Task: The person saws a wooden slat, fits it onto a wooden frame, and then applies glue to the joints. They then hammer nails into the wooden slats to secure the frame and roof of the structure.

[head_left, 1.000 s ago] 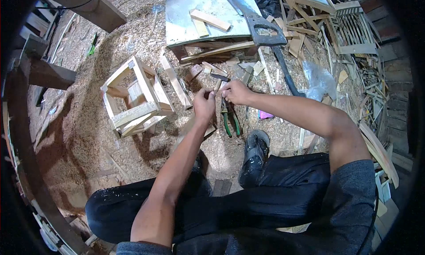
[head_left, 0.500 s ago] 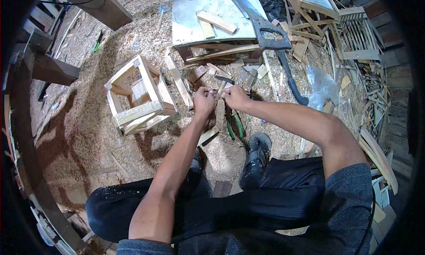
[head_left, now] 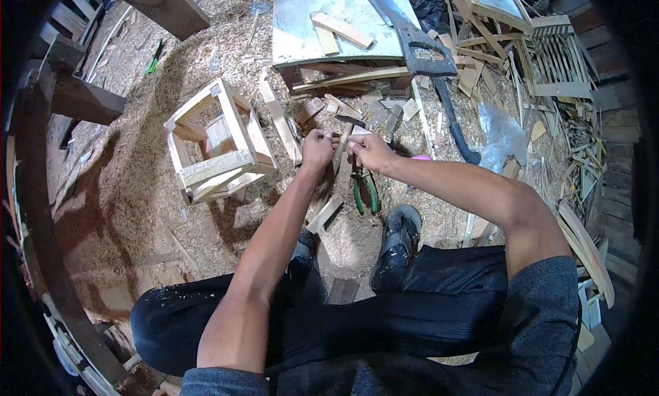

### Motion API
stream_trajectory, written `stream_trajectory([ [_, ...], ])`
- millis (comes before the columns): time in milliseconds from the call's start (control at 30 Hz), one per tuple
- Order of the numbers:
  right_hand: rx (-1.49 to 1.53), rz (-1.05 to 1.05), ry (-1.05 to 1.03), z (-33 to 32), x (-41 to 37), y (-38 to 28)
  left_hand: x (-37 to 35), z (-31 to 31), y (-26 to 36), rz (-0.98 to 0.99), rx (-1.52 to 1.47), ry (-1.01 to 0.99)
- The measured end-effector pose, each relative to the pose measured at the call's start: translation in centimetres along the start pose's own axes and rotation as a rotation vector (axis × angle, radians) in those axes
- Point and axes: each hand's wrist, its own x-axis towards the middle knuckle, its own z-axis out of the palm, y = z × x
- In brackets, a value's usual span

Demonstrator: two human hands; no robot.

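Observation:
My left hand (head_left: pixel 319 149) and my right hand (head_left: pixel 368 153) are close together low over the shavings, fingers of both bent into a pinch. Anything in their fingertips is too small to make out. Between them lies a hammer (head_left: pixel 342 147), its dark head pointing away and its wooden handle toward me. Pliers with green handles (head_left: pixel 365 193) rest just below my right hand. A pale wood offcut (head_left: pixel 325 215) sits near my left foot. Left of my left hand, a wooden strip (head_left: pixel 281 120) lies beside a small open wooden frame (head_left: pixel 241 131).
Ahead stands a low metal-topped box (head_left: pixel 295 35) with wood pieces and a handsaw (head_left: pixel 419 49) on it. A dark curved bar (head_left: pixel 453 125) and a clear plastic bag (head_left: pixel 500 136) lie to the right. Wood scraps pile up at far right; thick posts (head_left: pixel 161 11) stand at left.
The view has shifted slightly. Both hands stay close together by the hammer, and their fingers have moved only a little.

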Motion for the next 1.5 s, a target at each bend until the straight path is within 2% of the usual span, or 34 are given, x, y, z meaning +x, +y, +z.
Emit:
stream_trajectory([
  [133,-0.063,-0.022,-0.007,-0.6,0.3,0.3,-0.8,0.1,1.7,-0.087,0.007,-0.046],
  [267,-0.171,-0.098,0.11,-1.5,1.5,0.9,-1.1,0.6,2.1,-0.151,-0.126,-0.113],
  [367,-0.301,-0.047,0.178,-2.1,2.1,0.1,-1.2,0.9,2.2,-0.172,-0.182,-0.129],
  [500,-0.444,0.013,0.142,-2.4,2.7,-0.8,-1.7,1.2,2.9,-0.202,-0.286,-0.126],
  [567,-0.372,0.047,0.119,-2.6,2.7,-1.0,-2.0,1.3,3.3,-0.224,-0.371,-0.112],
  [667,-0.307,0.059,0.104,-3.3,2.6,-0.4,-2.4,1.4,4.9,-0.165,-0.317,-0.167],
  [733,-0.319,-0.19,0.22,-3.5,1.2,-1.6,-2.0,1.4,5.4,-0.133,-0.347,-0.169],
  [800,-0.38,-0.235,0.189,-4.1,-1.9,-4.1,-0.9,1.3,5.8,0.069,-0.225,-0.26],
  [867,0.038,-0.252,0.158,-4.6,-3.6,-5.4,-1.8,1.2,8.7,0.237,-0.152,-0.243],
  [900,0.035,-0.255,0.16,-4.8,-4.2,-6.4,-2.5,1.2,10.6,0.241,-0.163,-0.194],
  [933,0.16,-0.197,0.202,-5.0,-4.5,-7.4,-2.5,1.1,11.9,0.248,-0.173,-0.144],
  [967,0.284,-0.14,0.243,-5.2,-4.7,-8.4,-1.9,1.0,12.5,0.326,-0.183,-0.093],
  [1000,0.282,-0.146,0.244,-5.6,-4.3,-9.9,-1.7,1.0,13.7,0.367,-0.196,-0.039],
  [1100,-0.108,-0.314,0.469,-7.6,-0.4,-13.9,-1.7,1.3,17.6,0.372,-0.275,-0.007],
  [1167,-0.225,-0.405,0.541,-8.9,1.9,-15.9,-1.4,1.8,19.5,0.432,-0.289,-0.071],
  [1233,-0.469,-0.535,0.682,-9.7,3.1,-17.6,-0.9,2.2,20.3,0.49,-0.297,-0.108],
  [1267,-0.468,-0.543,0.688,-9.7,3.4,-18.1,-0.8,2.3,20.6,0.504,-0.276,-0.122],
  [1367,-0.495,-0.368,0.589,-9.5,4.1,-18.8,-0.5,2.4,21.3,0.488,-0.286,-0.123],
  [1500,-0.54,-0.376,0.567,-9.2,4.6,-17.7,0.0,1.7,21.3,0.426,-0.357,-0.127],
])
